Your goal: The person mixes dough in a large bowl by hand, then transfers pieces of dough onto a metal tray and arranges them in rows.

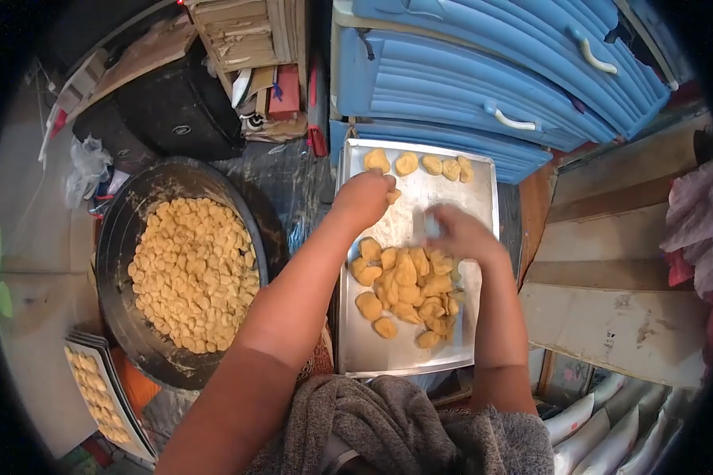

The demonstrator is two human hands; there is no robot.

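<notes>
A metal baking tray [408,360] lies in front of me. Along its far edge sits a row of flattened yellow dough pieces [406,164], and a heap of similar dough pieces [406,273] fills its middle. My left hand [363,201] is over the tray's left side, fingers closed on a dough piece [394,195] that shows at the fingertips, just below the row. Over the right half of the tray, between row and heap, my right hand [461,232] is smeared by motion, its fingers partly curled.
Left of the tray stands a large black tub [107,265] full of small dough pieces [194,273]. Trays of shaped dough [95,388] are stacked at the lower left. Blue plastic drawers [467,87] border the far side, and a black speaker [178,111] stands behind the tub.
</notes>
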